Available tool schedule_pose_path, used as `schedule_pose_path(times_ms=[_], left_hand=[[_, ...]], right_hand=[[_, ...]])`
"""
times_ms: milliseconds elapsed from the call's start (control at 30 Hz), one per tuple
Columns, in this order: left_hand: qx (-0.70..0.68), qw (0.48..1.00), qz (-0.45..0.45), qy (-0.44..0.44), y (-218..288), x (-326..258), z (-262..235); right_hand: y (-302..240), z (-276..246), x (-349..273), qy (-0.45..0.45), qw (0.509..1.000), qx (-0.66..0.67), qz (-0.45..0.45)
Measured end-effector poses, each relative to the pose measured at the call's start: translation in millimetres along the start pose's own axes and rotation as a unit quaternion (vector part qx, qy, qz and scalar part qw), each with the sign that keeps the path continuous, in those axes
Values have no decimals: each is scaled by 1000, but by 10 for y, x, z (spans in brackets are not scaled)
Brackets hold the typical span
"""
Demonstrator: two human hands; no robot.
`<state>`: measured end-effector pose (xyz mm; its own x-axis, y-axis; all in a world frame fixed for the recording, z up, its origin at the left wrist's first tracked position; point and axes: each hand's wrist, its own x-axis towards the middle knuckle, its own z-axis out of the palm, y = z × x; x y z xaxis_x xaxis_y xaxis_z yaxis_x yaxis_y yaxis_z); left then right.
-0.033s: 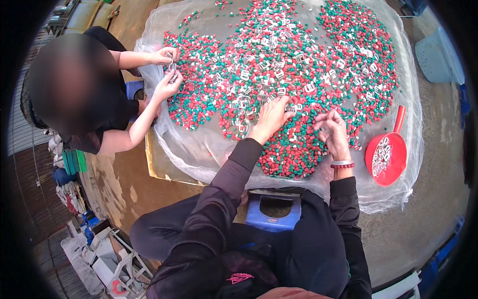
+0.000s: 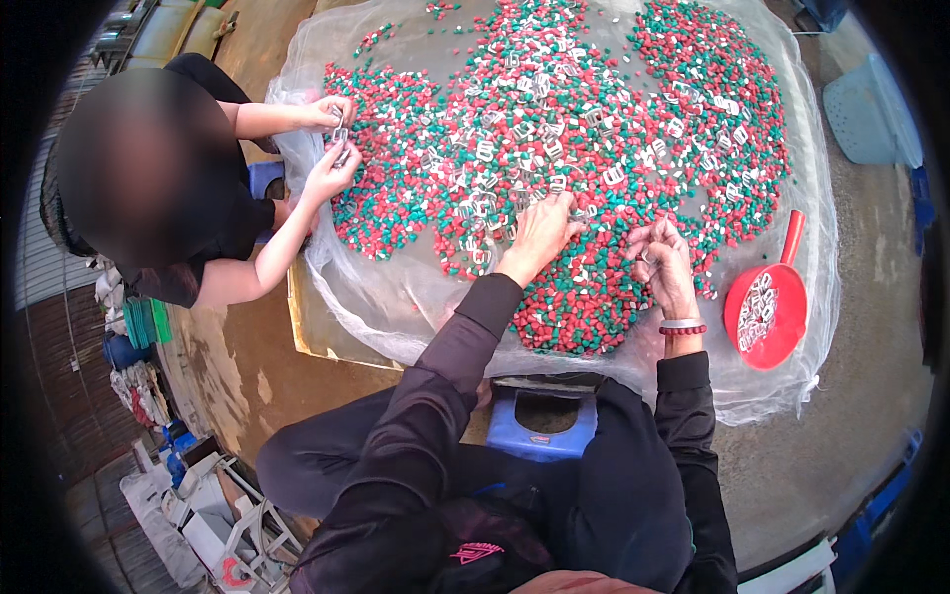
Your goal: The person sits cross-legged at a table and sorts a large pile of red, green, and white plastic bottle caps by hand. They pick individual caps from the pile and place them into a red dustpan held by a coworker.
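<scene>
My left hand (image 2: pixel 540 234) rests on a pile of small red, green and white pebble-like pieces (image 2: pixel 584 315), its thumb and forefinger closed around a silvery metal buckle (image 2: pixel 587 212). To its right, my right hand (image 2: pixel 665 262) hovers over the pile's edge with fingers curled in. Something small seems to sit between those fingertips, but I cannot make it out. More flat, slotted buckles (image 2: pixel 615 175) lie scattered among the pieces. A red long-handled scoop (image 2: pixel 796 322) stands right of my right hand, with several buckles (image 2: pixel 760 309) inside.
A translucent mesh sheet (image 2: pixel 396 322) lies under the pieces on the low table. Across the left corner, a co-worker's hands (image 2: pixel 336 148) hold metal buckles. A blue plastic stool (image 2: pixel 539 436) is between my legs. A pale blue basket (image 2: pixel 871 114) stands at far right.
My right hand's fingers have shifted very slightly. The left hand stays at the same spot on the pile.
</scene>
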<state>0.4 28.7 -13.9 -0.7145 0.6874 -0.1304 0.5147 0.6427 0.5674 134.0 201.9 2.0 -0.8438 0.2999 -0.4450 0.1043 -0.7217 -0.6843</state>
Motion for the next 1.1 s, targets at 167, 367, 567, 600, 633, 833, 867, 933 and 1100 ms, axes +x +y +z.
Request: schedule_pose_path(times_ms=[167,367,567,600,633,833,867,933,1100], left_hand=[[-186,980,-59,-20,-105,7,-146],[-806,582,-104,24,-236,-292,-605],[-379,915,-136,32,-413,-115,-302],[-174,978,-103,51,-412,-80,-176],[-63,993,-94,23,-417,-63,-85],[-167,982,-73,-45,-279,-2,-89],[-280,959,-46,-6,-231,-25,-155],[-635,750,-143,-113,-216,-94,-365],[-812,574,-3,-108,-50,-160,-575]], right_hand=[[-138,106,291,-41,977,-207,-2],[260,311,687,-80,622,-753,-201],[320,254,399,-64,616,-767,-166],[286,240,323,-67,634,-754,-155],[236,225,256,-56,673,-722,-153],[-89,115,-11,36,852,-520,-51],[-118,104,-17,28,863,-499,-73],[-143,99,-8,23,876,-479,-50],[-121,143,-1,39,902,-429,-19]])
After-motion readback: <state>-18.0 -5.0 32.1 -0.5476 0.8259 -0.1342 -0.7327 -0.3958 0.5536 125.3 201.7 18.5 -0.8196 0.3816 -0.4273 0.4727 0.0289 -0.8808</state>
